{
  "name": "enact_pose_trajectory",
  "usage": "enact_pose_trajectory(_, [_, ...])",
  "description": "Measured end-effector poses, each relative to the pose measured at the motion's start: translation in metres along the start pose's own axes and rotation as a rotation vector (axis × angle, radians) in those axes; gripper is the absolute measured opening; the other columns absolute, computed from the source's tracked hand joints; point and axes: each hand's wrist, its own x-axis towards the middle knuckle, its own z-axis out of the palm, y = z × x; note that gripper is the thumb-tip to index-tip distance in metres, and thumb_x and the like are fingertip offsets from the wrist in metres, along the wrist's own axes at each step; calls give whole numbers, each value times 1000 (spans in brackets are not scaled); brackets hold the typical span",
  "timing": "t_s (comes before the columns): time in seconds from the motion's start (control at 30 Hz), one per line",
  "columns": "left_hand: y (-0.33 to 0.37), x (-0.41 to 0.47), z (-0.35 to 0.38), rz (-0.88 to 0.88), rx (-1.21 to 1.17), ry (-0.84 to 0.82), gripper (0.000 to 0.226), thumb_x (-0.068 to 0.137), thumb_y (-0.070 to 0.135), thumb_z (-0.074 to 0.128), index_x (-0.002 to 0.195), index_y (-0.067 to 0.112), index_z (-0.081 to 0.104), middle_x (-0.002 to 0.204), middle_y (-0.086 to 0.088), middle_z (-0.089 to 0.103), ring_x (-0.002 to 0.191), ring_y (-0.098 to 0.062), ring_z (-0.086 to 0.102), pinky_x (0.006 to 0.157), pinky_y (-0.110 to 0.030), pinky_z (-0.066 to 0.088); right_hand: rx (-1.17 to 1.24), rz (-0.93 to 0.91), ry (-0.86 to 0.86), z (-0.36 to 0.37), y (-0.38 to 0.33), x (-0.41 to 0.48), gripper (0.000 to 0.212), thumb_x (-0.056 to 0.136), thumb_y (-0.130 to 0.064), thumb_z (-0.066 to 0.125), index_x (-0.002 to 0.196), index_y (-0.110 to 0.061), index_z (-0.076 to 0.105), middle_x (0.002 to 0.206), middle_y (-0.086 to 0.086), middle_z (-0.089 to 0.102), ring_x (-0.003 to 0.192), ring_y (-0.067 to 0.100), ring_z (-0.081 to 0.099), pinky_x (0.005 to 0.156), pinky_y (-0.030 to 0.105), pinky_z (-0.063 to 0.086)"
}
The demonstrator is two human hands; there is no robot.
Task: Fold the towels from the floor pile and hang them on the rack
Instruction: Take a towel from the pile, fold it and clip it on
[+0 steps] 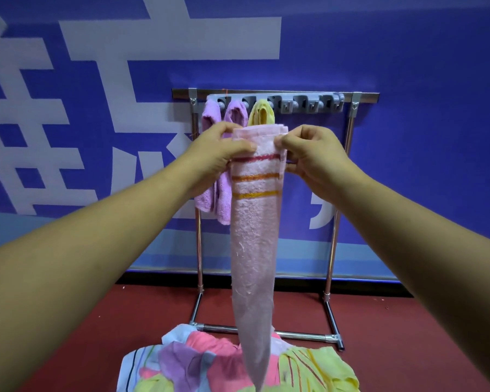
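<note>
While two purple towels (211,117) hang from the left end of the rack (335,230) behind, my left hand (221,149) pinches the top left corner of the folded pink towel (255,236), grip narrow, thumb in front. It hangs straight down as a long strip, three stripes near its top, its tip over the floor pile (198,363) of mixed towels. A yellow towel (262,114) shows just above its top edge. My right hand (313,154) pinches the top right corner, grip narrow on the cloth.
</note>
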Motion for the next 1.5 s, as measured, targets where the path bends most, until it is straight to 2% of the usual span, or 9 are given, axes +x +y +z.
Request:
enact_pose_trajectory(0.3, [-9,-3,12,-38,29,20,27,84,15,74,111,12,72,105,-11,76,102,-30,72,94,-47,56,228,74,-61,0,12,0,4,93,-7,66,94,-6,62,97,19,67,92,32,67,93,49,55])
enact_pose_trajectory(0.4, [-10,1,13,-55,-1,92,29,78,18,76,106,8,73,101,-15,76,95,-31,72,89,-47,58,209,242,-188,-3,33,-5,28,84,-22,74,107,-8,66,103,20,62,94,32,59,91,48,49])
enact_pose_trajectory(0.53, [-9,4,9,-102,-52,159,24,84,9,73,107,6,73,96,-12,76,83,-24,73,77,-37,59,66,326,-334,-8,63,-21,23,81,-21,76,98,-7,68,85,10,63,74,23,56,74,33,50])
enact_pose_trajectory(0.7, [-11,3,8,-148,-88,188,17,85,7,72,102,9,74,94,-11,76,82,-24,73,77,-38,62,70,246,-320,-1,69,-28,69,73,-29,80,114,21,55,105,20,58,92,27,54,81,34,45])
enact_pose_trajectory(0.9, [-15,9,0,-194,-154,259,29,83,11,76,110,5,71,96,-10,77,87,-26,75,72,-37,61,193,226,-304,1,71,-26,30,83,-23,70,107,-7,66,105,15,66,80,25,63,74,33,51])
enact_pose_trajectory(1.07, [-18,9,2,-204,-220,306,32,88,12,72,117,-1,67,94,-12,76,83,-24,74,77,-40,62,128,169,-198,4,61,-25,12,92,-16,66,82,-14,71,79,4,67,66,22,55,64,31,43])
enact_pose_trajectory(1.17, [-20,2,5,-240,-438,129,52,93,36,65,131,1,60,119,-17,70,108,-28,69,94,-42,56,110,150,-132,3,53,-19,23,96,-13,61,75,-15,69,70,0,63,59,17,51,59,29,40])
enact_pose_trajectory(1.3, [-40,-20,12,-287,-294,-173,78,81,64,56,136,10,57,131,-11,65,124,-25,61,108,-44,45,98,120,-35,4,34,-11,15,81,-23,66,89,-10,68,86,15,56,75,28,48,67,40,39])
enact_pose_trajectory(1.5, [-84,-44,15,-276,-23,-123,30,81,21,79,107,9,71,111,-11,74,106,-24,68,107,-49,46,57,118,66,-6,24,3,20,92,-14,63,73,-13,58,62,6,47,52,20,42,58,35,33])
